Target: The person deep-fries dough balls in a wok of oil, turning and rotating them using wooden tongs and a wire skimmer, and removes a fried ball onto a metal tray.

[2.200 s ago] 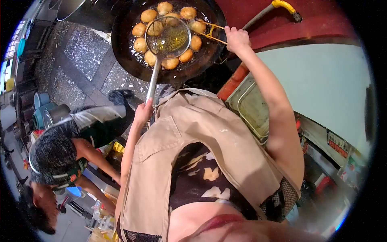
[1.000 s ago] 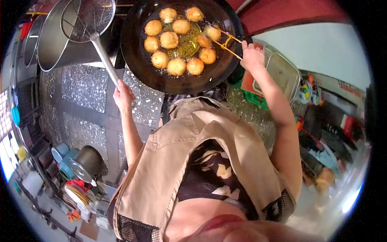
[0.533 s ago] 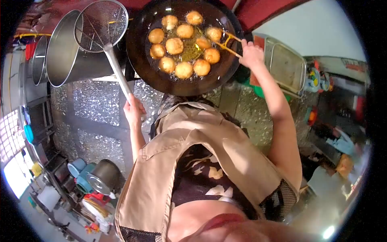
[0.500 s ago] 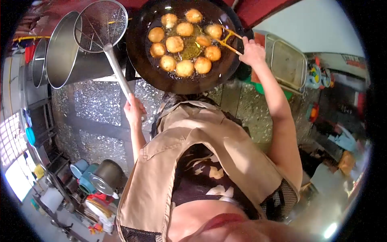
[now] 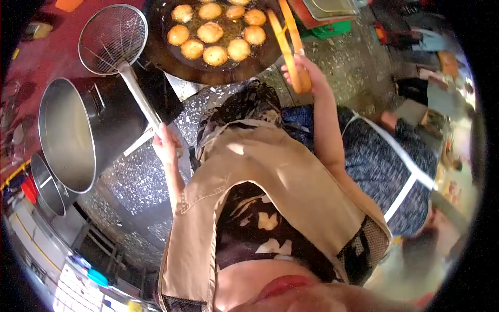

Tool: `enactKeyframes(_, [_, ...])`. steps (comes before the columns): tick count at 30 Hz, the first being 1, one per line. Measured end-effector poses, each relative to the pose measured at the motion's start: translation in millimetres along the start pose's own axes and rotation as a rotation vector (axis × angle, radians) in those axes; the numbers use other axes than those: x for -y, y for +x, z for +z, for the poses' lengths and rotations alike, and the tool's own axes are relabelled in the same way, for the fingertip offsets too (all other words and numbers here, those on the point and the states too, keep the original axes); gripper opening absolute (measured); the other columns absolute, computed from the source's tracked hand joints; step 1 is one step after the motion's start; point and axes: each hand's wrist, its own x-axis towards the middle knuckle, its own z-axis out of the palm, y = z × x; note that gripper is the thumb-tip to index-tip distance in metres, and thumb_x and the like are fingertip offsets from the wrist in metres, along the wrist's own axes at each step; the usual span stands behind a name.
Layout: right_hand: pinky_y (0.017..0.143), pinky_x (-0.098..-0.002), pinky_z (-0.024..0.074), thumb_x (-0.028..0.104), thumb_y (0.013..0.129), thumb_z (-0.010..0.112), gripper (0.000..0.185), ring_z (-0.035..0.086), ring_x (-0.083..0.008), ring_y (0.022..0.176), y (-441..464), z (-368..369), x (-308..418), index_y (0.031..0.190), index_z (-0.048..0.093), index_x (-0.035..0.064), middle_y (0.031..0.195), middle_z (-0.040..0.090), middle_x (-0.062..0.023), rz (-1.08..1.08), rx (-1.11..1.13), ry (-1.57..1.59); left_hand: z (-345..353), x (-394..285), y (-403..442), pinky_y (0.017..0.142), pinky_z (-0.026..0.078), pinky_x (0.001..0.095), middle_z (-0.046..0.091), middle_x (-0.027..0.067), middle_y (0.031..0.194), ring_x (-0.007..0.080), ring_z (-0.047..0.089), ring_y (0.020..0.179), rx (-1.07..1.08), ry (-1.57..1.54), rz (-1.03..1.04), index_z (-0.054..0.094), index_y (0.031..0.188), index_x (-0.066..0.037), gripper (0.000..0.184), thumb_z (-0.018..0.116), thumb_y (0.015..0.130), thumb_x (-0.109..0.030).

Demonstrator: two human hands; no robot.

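Note:
My left hand is wrapped round the metal handle of a round mesh skimmer, whose basket is held out at the upper left. Nothing lies in its mesh. My right hand grips yellow-brown tongs by their bent end, at the right rim of the wok. The tong arms stand apart, pointing up the view, with nothing seen between them. Several golden fried balls float in the oil of the dark wok. The wok's far side is cut off by the view's edge.
A big metal pot stands left of the wok, below the skimmer. A rectangular tray sits beyond the tongs, above something green. Close at my right is another person in a dark blue garment with white straps.
My right hand has drawn the tongs back from the balls to the wok's rim. The view has shifted, so the wok sits higher. Another person has appeared at my right.

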Motion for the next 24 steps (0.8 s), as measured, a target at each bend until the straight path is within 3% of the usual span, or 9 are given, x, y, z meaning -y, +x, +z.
enactKeyframes(5, [0.058,-0.0302,0.0492,0.044,0.084,0.044,0.053,0.058,-0.0229,0.067,-53.3,27.1,-52.8,0.106,0.051,-0.0039,0.086,0.060,-0.0164,0.112,0.102,0.359,-24.3,6.0,3.8,0.034,0.033,0.0226,0.041,0.0005,0.044,0.0094,0.041,0.035,0.077,0.022,0.026,0.044,0.066,-0.007,0.036,0.047,0.089,-0.035])
enactKeyframes(7, [0.058,-0.0301,0.0485,0.044,0.082,0.048,0.052,0.058,-0.0222,0.066,-68.2,32.3,-60.5,0.106,0.052,-0.0021,0.084,0.060,-0.0153,0.147,0.019,0.305,-22.2,5.4,5.1,0.033,0.034,0.0224,0.041,0.0003,0.044,0.0092,0.040,0.035,0.135,-0.055,0.042,0.044,0.066,-0.008,0.037,0.046,0.089,-0.036])
enactKeyframes(10, [0.064,-0.0306,0.0466,0.044,0.072,0.062,0.054,0.057,-0.0197,0.069,-72.8,40.1,-62.0,0.103,0.054,0.0008,0.083,0.060,-0.0123,0.017,-0.233,-0.535,-23.7,10.4,9.2,0.036,0.035,0.0226,0.043,0.0004,0.049,0.0084,0.041,0.039,0.185,-0.025,0.080,0.047,0.070,-0.006,0.036,0.048,0.088,-0.038])
enactKeyframes(11, [0.064,-0.0306,0.0466,0.044,0.072,0.062,0.054,0.057,-0.0197,0.069,-70.9,35.3,-61.7,0.103,0.054,0.0008,0.083,0.060,-0.0123,0.006,-0.235,-0.529,-21.4,9.4,8.6,0.036,0.035,0.0226,0.043,0.0004,0.049,0.0084,0.041,0.039,0.189,-0.025,0.092,0.047,0.070,-0.006,0.036,0.048,0.088,-0.038])
enactKeyframes(13, [0.074,-0.0350,0.0443,0.055,0.058,0.066,0.070,0.059,-0.0277,0.083,-64.0,31.7,-63.3,0.099,0.057,-0.0017,0.088,0.061,-0.0189,-0.085,-0.351,-1.016,-20.9,10.0,5.5,0.036,0.035,0.0225,0.043,0.0002,0.050,0.0082,0.041,0.039,0.200,-0.031,0.093,0.047,0.071,-0.006,0.036,0.048,0.087,-0.038])
enactKeyframes(14, [0.077,-0.0383,0.0437,0.055,0.054,0.068,0.074,0.058,-0.0318,0.089,-56.3,29.7,-65.7,0.101,0.056,-0.0018,0.092,0.060,-0.0207,-0.094,-0.368,-1.027,-21.1,10.6,5.4,0.036,0.035,0.0228,0.043,0.0002,0.050,0.0082,0.041,0.039,0.207,-0.052,0.083,0.047,0.070,-0.006,0.037,0.049,0.087,-0.040])
enactKeyframes(18, [0.079,-0.0380,0.0446,0.051,0.055,0.068,0.070,0.058,-0.0310,0.091,-49.8,41.9,-59.2,0.102,0.056,0.0002,0.094,0.060,-0.0198,-0.106,-0.407,-1.173,-17.8,12.8,4.5,0.034,0.035,0.0234,0.043,0.0003,0.050,0.0082,0.041,0.039,0.200,-0.021,0.088,0.048,0.072,-0.005,0.037,0.050,0.086,-0.040])
enactKeyframes(20, [0.080,-0.0369,0.0461,0.047,0.055,0.070,0.065,0.059,-0.0284,0.092,-39.5,54.5,-45.5,0.102,0.058,0.0033,0.096,0.061,-0.0179,-0.009,-0.521,-1.572,-14.9,12.7,4.5,0.034,0.035,0.0231,0.043,0.0007,0.048,0.0090,0.041,0.038,0.192,-0.015,0.101,0.046,0.069,-0.006,0.036,0.048,0.087,-0.037])
enactKeyframes(24, [0.077,-0.0342,0.0483,0.043,0.056,0.072,0.056,0.060,-0.0241,0.093,-19.6,72.6,-13.5,0.098,0.062,0.0079,0.101,0.061,-0.0104,0.160,-0.351,-1.669,-16.8,13.7,-1.3,0.035,0.034,0.0226,0.043,0.0011,0.046,0.0098,0.042,0.037,0.186,-0.005,0.090,0.044,0.065,-0.008,0.037,0.046,0.089,-0.035])
